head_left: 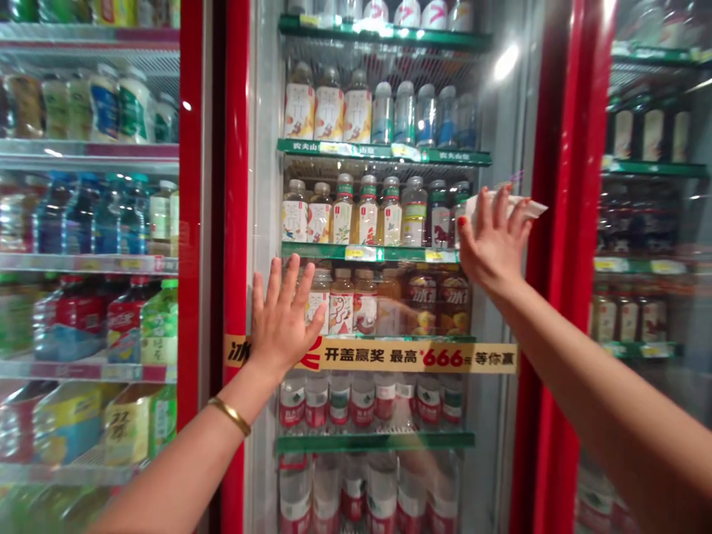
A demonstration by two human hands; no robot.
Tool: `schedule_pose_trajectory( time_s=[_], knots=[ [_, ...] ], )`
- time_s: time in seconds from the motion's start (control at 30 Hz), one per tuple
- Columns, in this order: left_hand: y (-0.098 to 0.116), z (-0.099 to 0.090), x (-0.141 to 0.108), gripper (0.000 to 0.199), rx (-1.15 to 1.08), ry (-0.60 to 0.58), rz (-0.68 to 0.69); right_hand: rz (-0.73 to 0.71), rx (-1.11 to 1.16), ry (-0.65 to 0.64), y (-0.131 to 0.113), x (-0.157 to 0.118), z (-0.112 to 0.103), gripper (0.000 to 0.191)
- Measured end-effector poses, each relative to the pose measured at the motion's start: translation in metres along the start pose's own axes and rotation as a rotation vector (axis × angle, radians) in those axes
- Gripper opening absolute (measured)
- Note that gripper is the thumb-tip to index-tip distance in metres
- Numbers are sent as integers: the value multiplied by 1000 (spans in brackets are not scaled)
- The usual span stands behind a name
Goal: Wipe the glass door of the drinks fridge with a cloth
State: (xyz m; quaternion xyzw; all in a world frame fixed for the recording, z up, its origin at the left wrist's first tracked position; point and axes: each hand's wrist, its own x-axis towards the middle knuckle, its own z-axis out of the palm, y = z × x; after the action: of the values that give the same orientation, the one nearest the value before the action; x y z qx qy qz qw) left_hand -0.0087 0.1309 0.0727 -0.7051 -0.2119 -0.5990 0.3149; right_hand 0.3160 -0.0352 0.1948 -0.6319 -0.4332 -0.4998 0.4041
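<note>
My left hand (pixel 283 315), with a gold bangle (pixel 230 416) on its wrist, has its fingers spread at the left side of the glass door (pixel 383 297) of a drinks fridge. Its palm faces the door, just over a tan banner strip (pixel 361 355) with printed characters. Higher up on the right, my right hand (pixel 497 236) keeps a white cloth or wipe (pixel 535 208) under its fingers against the glass. The cloth's corner sticks out past the fingertips, and the hand hides much of it. Bottled teas (pixel 367 215) stand on shelves behind the door.
Red frame posts (pixel 238 185) border the door. At left, a cooler shelf (pixel 89 263) carries several bottles and cartons. Another fridge with green-edged shelves (pixel 656 169) is at right. Water bottles (pixel 361 404) fill the lower shelves behind the glass, where a lamp's reflection (pixel 506 63) shows.
</note>
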Motion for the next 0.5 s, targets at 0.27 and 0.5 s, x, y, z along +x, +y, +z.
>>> schedule_pose_trajectory(
  time_s=[0.27, 0.5],
  knots=[
    [-1, 0, 1, 83, 30, 6, 2, -1057, 127, -301, -24, -39, 12, 79],
    [1, 3, 0, 85, 30, 12, -1, -12, 26, -7, -47, 44, 0, 80]
  ],
)
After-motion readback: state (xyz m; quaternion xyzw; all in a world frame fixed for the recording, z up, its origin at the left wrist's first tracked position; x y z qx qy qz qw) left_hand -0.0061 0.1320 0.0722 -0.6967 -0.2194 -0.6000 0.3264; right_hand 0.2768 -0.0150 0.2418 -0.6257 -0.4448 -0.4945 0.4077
